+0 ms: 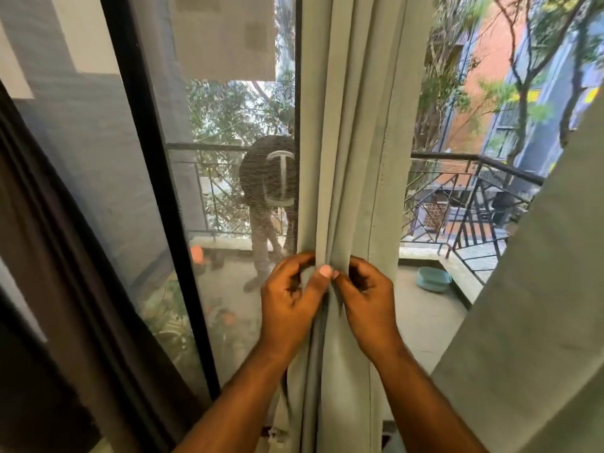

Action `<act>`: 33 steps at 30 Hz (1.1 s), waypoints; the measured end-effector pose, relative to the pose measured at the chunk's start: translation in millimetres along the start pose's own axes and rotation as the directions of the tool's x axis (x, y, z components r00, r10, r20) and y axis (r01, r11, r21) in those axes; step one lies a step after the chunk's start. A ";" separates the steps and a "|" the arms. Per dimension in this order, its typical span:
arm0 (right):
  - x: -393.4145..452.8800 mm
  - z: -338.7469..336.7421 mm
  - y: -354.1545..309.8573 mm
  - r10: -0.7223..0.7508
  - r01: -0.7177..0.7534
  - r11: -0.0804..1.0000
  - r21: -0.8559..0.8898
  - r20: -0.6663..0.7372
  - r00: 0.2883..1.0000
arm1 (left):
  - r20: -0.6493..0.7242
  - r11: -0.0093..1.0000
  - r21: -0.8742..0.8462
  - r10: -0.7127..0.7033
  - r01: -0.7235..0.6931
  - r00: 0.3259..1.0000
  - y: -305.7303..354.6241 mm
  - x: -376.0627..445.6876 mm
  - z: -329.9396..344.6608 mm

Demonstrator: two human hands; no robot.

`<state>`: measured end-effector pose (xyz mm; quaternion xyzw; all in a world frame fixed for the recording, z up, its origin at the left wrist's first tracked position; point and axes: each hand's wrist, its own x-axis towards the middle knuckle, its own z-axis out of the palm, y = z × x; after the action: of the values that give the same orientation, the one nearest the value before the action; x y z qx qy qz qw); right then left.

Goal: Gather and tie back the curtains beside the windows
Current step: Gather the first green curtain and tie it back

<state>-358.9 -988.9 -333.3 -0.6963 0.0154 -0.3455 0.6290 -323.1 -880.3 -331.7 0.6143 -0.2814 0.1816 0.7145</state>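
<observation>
A grey-green curtain (pixel 353 142) hangs in narrow vertical folds down the middle of the view, in front of the window. My left hand (pixel 289 299) pinches the folds from the left side, thumb on the front of the cloth. My right hand (pixel 367 299) pinches the same folds from the right, fingertips touching the left thumb. A second panel of the same curtain cloth (pixel 536 305) slants across the lower right corner. No tie-back cord or band is visible.
A dark sliding frame with an insect screen (pixel 143 178) stands at the left. Beyond the glass lies a balcony with a black railing (pixel 474 197), a teal bowl (pixel 433 278) on its floor, and a person in dark clothes (pixel 271 197) behind the screen.
</observation>
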 end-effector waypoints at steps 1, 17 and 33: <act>2.1 -0.8 -0.2 0.023 -0.023 0.999 0.043 0.014 1.000 | -0.014 1.000 0.004 -0.020 0.020 1.000 -3.0 -0.6 -0.2; 10.6 -71.9 16.2 -0.205 -0.087 0.779 -0.621 -0.383 0.901 | -0.089 0.925 0.372 0.110 -0.070 0.990 -19.7 10.3 -19.2; -24.2 15.2 17.6 -0.260 0.279 0.860 -0.428 0.103 0.960 | -0.006 0.991 0.137 0.004 -0.003 1.000 -4.2 -11.8 -18.1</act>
<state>-362.4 -968.4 -359.7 -0.8223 -0.0178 -0.4029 0.4016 -326.5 -862.3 -343.9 0.6609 -0.2672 0.2035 0.6712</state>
